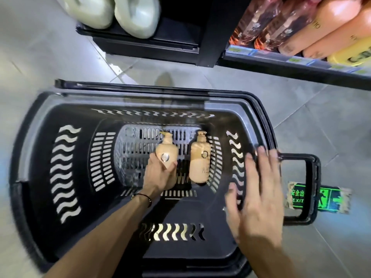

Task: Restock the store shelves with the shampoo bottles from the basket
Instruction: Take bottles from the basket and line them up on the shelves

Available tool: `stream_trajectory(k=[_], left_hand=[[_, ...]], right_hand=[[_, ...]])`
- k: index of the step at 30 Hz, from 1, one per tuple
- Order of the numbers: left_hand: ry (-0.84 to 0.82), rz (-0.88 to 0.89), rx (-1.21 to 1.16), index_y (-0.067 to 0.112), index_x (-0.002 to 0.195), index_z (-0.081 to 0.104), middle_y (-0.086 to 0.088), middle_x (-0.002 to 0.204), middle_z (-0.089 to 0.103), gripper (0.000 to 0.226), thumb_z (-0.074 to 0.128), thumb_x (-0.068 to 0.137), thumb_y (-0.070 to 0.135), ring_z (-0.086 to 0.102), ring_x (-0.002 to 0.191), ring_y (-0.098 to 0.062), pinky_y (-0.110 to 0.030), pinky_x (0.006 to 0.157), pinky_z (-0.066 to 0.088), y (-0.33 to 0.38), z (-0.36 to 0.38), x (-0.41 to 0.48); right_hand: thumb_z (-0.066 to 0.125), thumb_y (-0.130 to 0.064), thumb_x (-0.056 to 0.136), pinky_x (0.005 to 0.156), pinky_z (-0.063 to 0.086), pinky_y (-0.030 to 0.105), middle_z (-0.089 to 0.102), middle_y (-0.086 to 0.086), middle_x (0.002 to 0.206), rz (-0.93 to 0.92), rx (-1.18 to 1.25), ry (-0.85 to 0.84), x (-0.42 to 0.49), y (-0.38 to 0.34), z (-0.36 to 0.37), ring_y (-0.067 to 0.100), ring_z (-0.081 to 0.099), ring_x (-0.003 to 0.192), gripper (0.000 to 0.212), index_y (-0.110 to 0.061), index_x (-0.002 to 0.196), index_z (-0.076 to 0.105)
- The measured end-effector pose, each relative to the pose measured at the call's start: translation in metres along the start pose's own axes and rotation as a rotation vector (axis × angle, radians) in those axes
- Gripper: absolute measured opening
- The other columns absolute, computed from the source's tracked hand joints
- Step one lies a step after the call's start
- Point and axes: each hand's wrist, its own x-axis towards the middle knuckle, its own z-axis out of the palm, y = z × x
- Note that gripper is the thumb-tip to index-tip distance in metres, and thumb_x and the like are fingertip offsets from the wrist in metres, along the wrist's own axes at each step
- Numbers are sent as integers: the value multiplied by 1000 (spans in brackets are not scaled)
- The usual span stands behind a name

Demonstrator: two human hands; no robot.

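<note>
Left hand (158, 177) grips a tan shampoo bottle (166, 151) inside the basket (36, 149). A second bottle (199, 161) lies just right of those fingers. Right hand (259, 189), fingers spread, holds nothing.

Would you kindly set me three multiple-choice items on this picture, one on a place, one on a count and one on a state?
1. Where does the basket stand?
A. on a shelf
B. on the tiled floor
C. on a counter

2. How many tan bottles are inside it?
A. one
B. two
C. four

3. What is the left hand doing?
A. gripping a bottle
B. resting on the handle
C. hanging free

Answers:
1 B: grey tiles show all round the basket.
2 B: the left bottle and the right bottle are the only ones in it.
3 A: its fingers curl round the lower half of the left bottle.
</note>
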Motion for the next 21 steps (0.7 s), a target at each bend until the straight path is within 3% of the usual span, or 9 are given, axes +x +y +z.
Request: stream_trajectory(k=[3,5,8,10,12,14,17,21], left_hand=[[22,1,-12,21,111,37,-7,113,61,56,74,84,54,63,97,-28,-45,85,55,-12,-32,-10],[30,-2,-52,25,115,39,-1,109,64,59,78,80,53,65,94,-21,-38,81,54,-22,-52,-16],[48,-8,-162,31,119,42,12,105,65,71,84,68,57,64,87,5,-13,67,49,-34,-79,-22],[78,-53,-268,33,120,45,18,102,65,83,87,54,62,64,86,10,-6,65,47,-41,-94,-24],[58,-117,-341,28,117,52,12,96,71,82,93,52,55,69,86,-1,-12,67,53,-49,-103,-22],[31,-160,-374,19,104,63,8,84,77,58,96,61,38,73,82,-11,-16,61,55,-56,-108,-19],[28,-214,-442,15,95,68,7,74,78,39,93,69,29,75,69,-9,-17,53,55,-59,-110,-18],[-2,-258,-550,14,96,66,9,70,77,36,91,73,25,71,57,-4,-16,44,51,-50,-106,-21]], right_hand=[[58,-15,95,119,35,53,42,21,156,-42,122,-149,-6,-26,22,34,34,150,55,5,145,48],[68,-13,90,115,41,49,49,18,151,26,208,-285,-6,-37,47,32,44,142,62,2,147,47],[65,-17,94,112,38,40,45,13,149,320,326,-505,10,-45,92,31,45,136,66,-5,153,37],[63,-20,96,108,38,38,42,15,148,533,352,-571,24,-42,126,34,44,134,70,-7,156,29],[64,-18,96,107,39,40,39,18,150,612,303,-561,33,-37,157,37,43,135,73,-4,156,25],[66,-14,94,107,41,43,37,20,151,599,219,-520,38,-31,183,39,43,136,72,-2,153,26],[66,-11,94,111,41,48,38,23,150,595,158,-447,40,-23,211,41,41,136,77,0,156,23],[79,-12,85,105,40,48,45,22,133,564,112,-345,38,-18,229,37,43,122,85,-1,154,30]])
